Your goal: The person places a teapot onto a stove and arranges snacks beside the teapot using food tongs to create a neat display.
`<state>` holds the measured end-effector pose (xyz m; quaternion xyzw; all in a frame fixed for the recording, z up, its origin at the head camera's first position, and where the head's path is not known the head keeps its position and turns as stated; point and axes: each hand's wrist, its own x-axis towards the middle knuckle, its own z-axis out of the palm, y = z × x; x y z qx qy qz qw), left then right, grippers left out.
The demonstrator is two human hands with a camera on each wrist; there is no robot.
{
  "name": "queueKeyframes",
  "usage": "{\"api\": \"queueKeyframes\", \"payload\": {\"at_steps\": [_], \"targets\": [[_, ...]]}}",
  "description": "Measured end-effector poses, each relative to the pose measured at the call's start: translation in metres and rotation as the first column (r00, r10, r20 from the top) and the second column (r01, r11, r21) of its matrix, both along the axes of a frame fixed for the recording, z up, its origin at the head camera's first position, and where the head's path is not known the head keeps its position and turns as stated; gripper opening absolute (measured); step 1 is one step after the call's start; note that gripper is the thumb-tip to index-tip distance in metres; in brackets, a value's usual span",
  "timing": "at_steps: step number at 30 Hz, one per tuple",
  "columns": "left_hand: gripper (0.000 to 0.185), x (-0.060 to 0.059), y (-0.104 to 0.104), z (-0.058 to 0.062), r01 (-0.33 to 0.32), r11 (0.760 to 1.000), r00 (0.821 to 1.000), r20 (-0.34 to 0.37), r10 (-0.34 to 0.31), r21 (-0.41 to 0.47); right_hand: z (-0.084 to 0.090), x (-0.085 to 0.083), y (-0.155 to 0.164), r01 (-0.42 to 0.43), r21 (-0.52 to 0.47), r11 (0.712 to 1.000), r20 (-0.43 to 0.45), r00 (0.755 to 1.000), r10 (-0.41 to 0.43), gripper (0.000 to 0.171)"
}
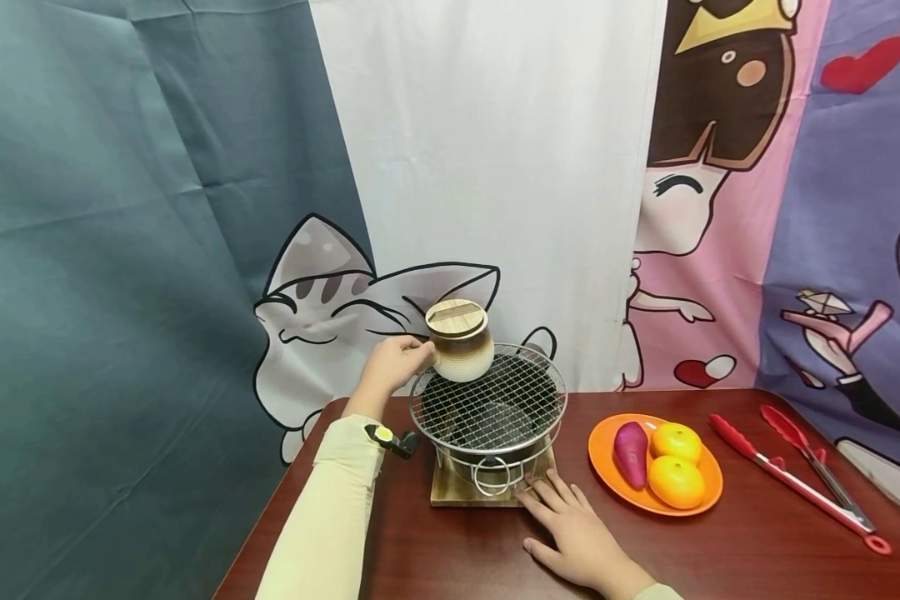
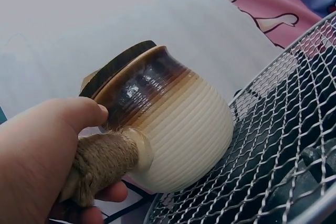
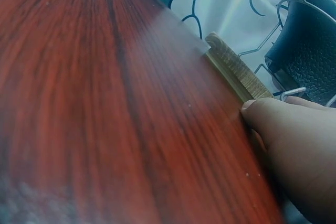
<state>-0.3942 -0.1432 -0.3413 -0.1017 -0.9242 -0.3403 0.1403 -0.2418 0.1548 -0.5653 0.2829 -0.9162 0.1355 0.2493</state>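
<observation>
Head view showed no brand, label or legible writing on any object; the only markings were cartoon figures, a cat (image 1: 322, 308) among them, printed on the backdrop cloth (image 1: 495, 150) beyond the far edge of the table (image 1: 420, 558). The left hand (image 1: 393, 364) was curled round the rope-wrapped side handle (image 2: 102, 163) of a ribbed ceramic pot (image 1: 461, 343), cream below and brown near the rim, closed by a wooden lid (image 1: 457, 315); the pot was held tilted at the far left rim of the wire grill mesh (image 1: 487, 400), and whether its base touched the mesh could not be told. The right hand (image 1: 573, 533) lay flat on the table with fingers straight and spread, holding nothing, its fingertips (image 1: 543, 492) touching the near right edge of the wooden base (image 1: 450, 493) under the small stove (image 1: 491, 458). To the right stood an orange plate (image 1: 607, 467) bearing a purple sweet potato (image 1: 632, 452) and two oranges (image 1: 676, 442), and farther right lay red tongs (image 1: 795, 475). In the left wrist view the palm hid much of the handle and the picture edge cut off the mesh; in the right wrist view the tabletop was blurred and only one fingertip (image 3: 262, 114) beside the base was clear.
</observation>
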Motion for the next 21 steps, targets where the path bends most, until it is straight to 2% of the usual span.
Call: {"api": "queueKeyframes", "payload": {"at_steps": [5,11,14,21], "targets": [[0.047,0.003,-0.002,0.0,0.017,1.0,1.0,0.007,-0.017,0.022,0.0,0.0,0.0,0.003,-0.001,1.0,0.003,1.0,-0.003,0.062],[0.052,0.004,-0.01,-0.002,0.047,0.993,0.998,-0.053,-0.041,0.109,-0.001,0.0,0.0,0.002,0.004,1.0,0.007,1.0,-0.003,0.062],[0.056,0.006,-0.014,-0.002,0.051,0.987,0.998,-0.05,-0.043,0.156,0.0,0.0,0.001,0.003,0.005,1.0,0.012,1.0,-0.003,0.062],[0.054,0.014,-0.026,-0.003,0.042,0.982,0.997,-0.072,-0.03,0.185,0.001,0.001,0.001,0.003,-0.002,1.0,0.022,1.0,-0.003,0.062]]}}
